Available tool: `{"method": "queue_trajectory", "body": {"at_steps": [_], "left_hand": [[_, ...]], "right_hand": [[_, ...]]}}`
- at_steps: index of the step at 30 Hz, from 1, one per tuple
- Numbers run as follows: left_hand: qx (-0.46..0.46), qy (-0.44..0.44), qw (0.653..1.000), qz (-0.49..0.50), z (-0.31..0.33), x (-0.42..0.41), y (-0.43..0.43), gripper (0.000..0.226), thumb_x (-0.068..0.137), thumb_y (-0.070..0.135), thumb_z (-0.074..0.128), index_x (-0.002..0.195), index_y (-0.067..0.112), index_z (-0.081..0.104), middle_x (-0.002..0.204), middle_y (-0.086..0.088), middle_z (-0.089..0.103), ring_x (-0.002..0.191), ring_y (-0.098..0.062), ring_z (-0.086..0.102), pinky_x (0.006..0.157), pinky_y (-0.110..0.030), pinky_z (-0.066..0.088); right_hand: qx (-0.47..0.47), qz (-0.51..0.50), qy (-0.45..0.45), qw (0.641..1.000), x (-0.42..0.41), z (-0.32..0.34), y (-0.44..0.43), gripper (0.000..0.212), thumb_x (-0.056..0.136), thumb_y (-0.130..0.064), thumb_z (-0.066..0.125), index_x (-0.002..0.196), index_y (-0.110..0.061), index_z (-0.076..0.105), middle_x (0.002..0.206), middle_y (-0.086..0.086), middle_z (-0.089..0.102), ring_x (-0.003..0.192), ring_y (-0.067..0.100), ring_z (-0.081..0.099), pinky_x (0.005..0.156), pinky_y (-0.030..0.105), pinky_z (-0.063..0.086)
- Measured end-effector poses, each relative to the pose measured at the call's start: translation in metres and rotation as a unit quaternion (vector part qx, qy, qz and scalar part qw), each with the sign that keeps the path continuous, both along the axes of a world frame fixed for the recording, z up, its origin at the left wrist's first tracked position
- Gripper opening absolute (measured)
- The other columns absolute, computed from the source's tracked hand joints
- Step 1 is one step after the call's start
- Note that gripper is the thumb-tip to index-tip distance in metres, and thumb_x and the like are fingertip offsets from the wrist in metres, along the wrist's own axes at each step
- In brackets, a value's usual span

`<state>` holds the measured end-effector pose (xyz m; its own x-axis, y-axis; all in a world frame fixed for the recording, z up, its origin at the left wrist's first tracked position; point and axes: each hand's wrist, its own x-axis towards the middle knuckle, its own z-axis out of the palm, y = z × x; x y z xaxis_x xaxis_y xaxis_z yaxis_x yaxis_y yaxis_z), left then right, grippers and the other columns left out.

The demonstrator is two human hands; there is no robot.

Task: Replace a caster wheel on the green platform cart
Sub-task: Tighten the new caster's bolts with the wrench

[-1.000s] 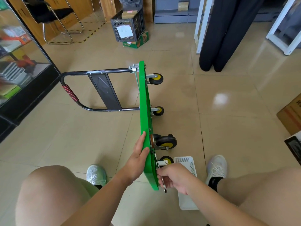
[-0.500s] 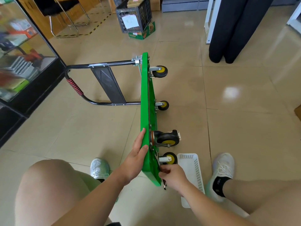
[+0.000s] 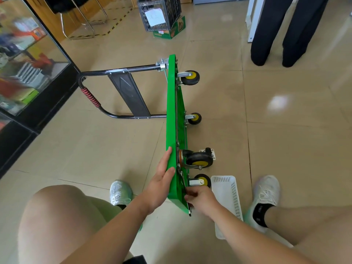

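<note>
1. Tiled floor (image 3: 285, 140), beige and glossy, is used as the work surface.
2. The green platform cart (image 3: 175, 121) is stood on its long edge at the centre of view, running from 12 to 6 o'clock. Its underside is thus turned toward 3 o'clock and the casters are exposed for access.
3. The nearest caster (image 3: 202, 181), at the cart's 6 o'clock corner, is judged to be the one under work. A larger black caster (image 3: 199, 159) is seen just beyond it; whether it is bolted on cannot be told.
4. The left hand (image 3: 162, 180) is laid flat on the deck's top face with fingers straight. Nothing is grasped, and the deck is judged to be braced against tipping.
5. The right hand (image 3: 200, 197) is clenched round a slim metal tool (image 3: 189, 211) at the nearest caster's mounting. The tool's type cannot be confirmed.
6. A white perforated basket (image 3: 235, 197) is set on the floor just beside the right hand, at 3 o'clock, presumably for parts.
7. The cart's handle (image 3: 122, 70) is folded out toward 9 o'clock and is judged to act as a prop.
8. A glass cabinet (image 3: 28, 63) is noted at 10 o'clock and a crate (image 3: 160, 12) at 12, both well apart from the cart.
</note>
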<state>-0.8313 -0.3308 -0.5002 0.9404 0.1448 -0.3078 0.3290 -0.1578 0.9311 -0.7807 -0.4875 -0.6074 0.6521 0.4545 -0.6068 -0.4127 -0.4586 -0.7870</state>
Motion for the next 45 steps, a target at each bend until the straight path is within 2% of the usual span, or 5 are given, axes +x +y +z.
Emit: {"method": "queue_trajectory", "body": {"at_steps": [11, 21, 28, 38, 45], "left_hand": [[0.015, -0.017, 1.000, -0.013, 0.004, 0.000, 0.001, 0.055, 0.113, 0.036, 0.033, 0.137, 0.081, 0.014, 0.165, 0.028, 0.016, 0.154, -0.005, 0.023, 0.129, -0.043, 0.025], [0.031, -0.025, 0.999, -0.010, 0.005, 0.001, 0.002, 0.055, 0.113, 0.029, 0.035, 0.148, 0.066, 0.015, 0.166, 0.024, 0.021, 0.153, -0.001, 0.024, 0.130, -0.039, 0.020], [0.002, -0.019, 1.000, -0.008, 0.001, 0.000, 0.003, 0.056, 0.111, 0.037, 0.035, 0.136, 0.084, 0.019, 0.167, 0.025, 0.021, 0.153, -0.007, 0.028, 0.128, -0.044, 0.027], [0.001, -0.003, 1.000, 0.000, 0.005, 0.000, 0.001, 0.052, 0.110, 0.039, 0.034, 0.144, 0.074, 0.017, 0.168, 0.018, 0.023, 0.152, -0.012, 0.032, 0.125, -0.043, 0.033], [0.014, -0.004, 1.000, 0.002, 0.002, 0.001, 0.000, 0.055, 0.099, 0.048, 0.036, 0.142, 0.079, 0.018, 0.167, 0.021, 0.025, 0.153, -0.007, 0.030, 0.128, -0.043, 0.029]], "right_hand": [[-0.032, -0.044, -0.028, 0.998, -0.016, 0.049, 0.002, 0.011, 0.088, -0.018, 0.072, 0.093, -0.017, 0.081, 0.085, -0.001, 0.077, 0.079, 0.014, 0.073, 0.071, 0.026, 0.059], [0.088, -0.119, 0.225, 0.963, 0.013, 0.111, 0.009, 0.005, 0.093, -0.005, 0.064, 0.095, -0.003, 0.068, 0.067, 0.004, 0.070, 0.051, 0.012, 0.064, 0.046, 0.023, 0.051], [-0.017, -0.079, 0.108, 0.991, -0.016, 0.066, -0.020, 0.007, 0.087, -0.009, 0.074, 0.092, -0.005, 0.077, 0.087, 0.014, 0.076, 0.072, 0.027, 0.073, 0.076, 0.041, 0.063], [-0.055, 0.001, -0.029, 0.998, -0.016, 0.023, -0.016, 0.027, 0.093, -0.019, 0.069, 0.119, -0.020, 0.074, 0.108, -0.004, 0.075, 0.096, 0.009, 0.068, 0.078, 0.015, 0.049], [-0.026, -0.006, -0.023, 0.999, -0.014, 0.015, -0.006, 0.026, 0.092, -0.015, 0.070, 0.117, -0.017, 0.074, 0.108, -0.002, 0.076, 0.098, 0.014, 0.071, 0.096, 0.030, 0.055]]}}
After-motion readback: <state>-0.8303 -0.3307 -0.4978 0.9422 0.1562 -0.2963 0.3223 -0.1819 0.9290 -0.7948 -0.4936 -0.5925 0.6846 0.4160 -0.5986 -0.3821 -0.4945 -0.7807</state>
